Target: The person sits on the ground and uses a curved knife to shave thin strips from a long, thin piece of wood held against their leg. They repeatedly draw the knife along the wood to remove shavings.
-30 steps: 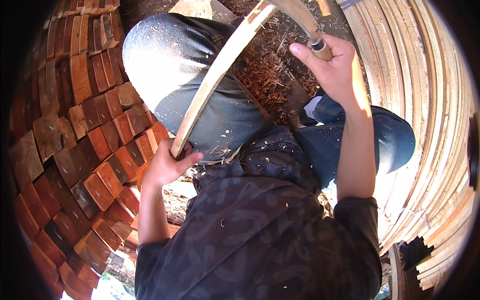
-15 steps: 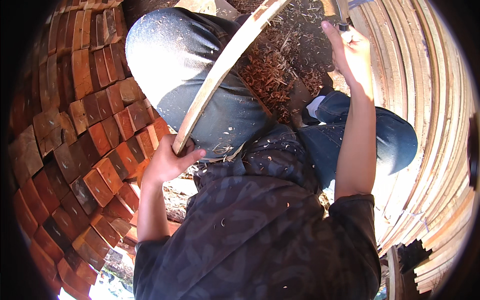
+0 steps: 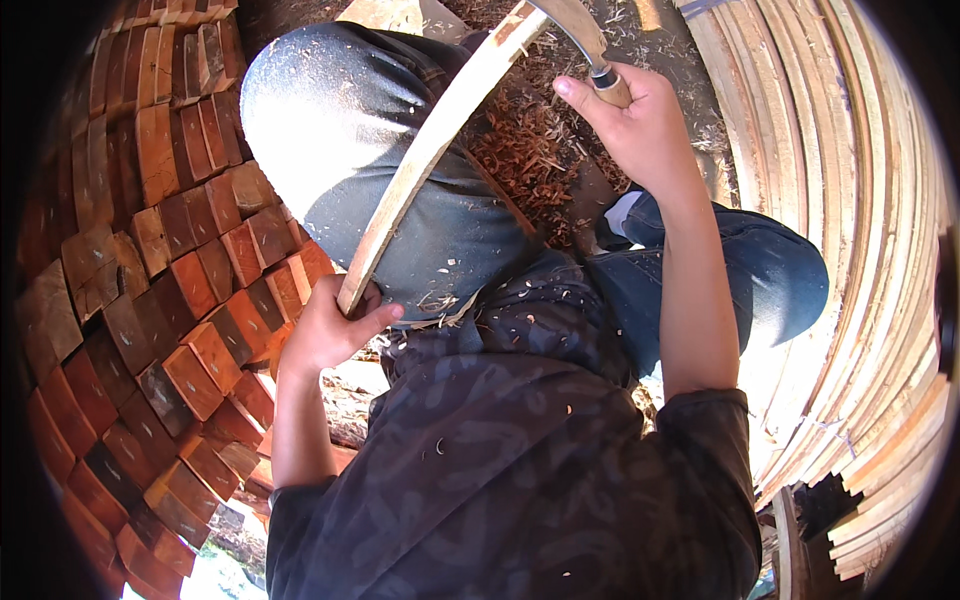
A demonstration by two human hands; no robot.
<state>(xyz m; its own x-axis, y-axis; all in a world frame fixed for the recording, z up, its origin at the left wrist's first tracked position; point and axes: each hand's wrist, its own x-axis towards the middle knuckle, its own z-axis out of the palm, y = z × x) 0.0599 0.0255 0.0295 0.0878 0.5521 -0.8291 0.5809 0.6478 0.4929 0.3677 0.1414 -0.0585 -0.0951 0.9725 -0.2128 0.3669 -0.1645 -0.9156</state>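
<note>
A long, pale wooden strip (image 3: 420, 160) slants across my lap, over the bent left leg of my jeans (image 3: 340, 130). Around its lower end my left hand (image 3: 335, 325) is closed, thumb along the side. My right hand (image 3: 645, 120) grips the short wooden handle of a curved knife (image 3: 580, 30), its thumb stretched out. The sickle-like blade arches left to the strip's far end, where the two overlap; whether the edge touches the wood I cannot tell.
Reddish shavings (image 3: 520, 165) litter the ground between my legs. Stacked brown-red wood blocks (image 3: 170, 270) rise on my left. Long pale boards (image 3: 800, 150) are piled on my right, close to my right knee (image 3: 780, 270). Small chips lie on my clothes.
My right hand has moved left and slightly down with the curved knife, bringing the blade over the strip's far end. My left hand keeps its hold, nearly in place.
</note>
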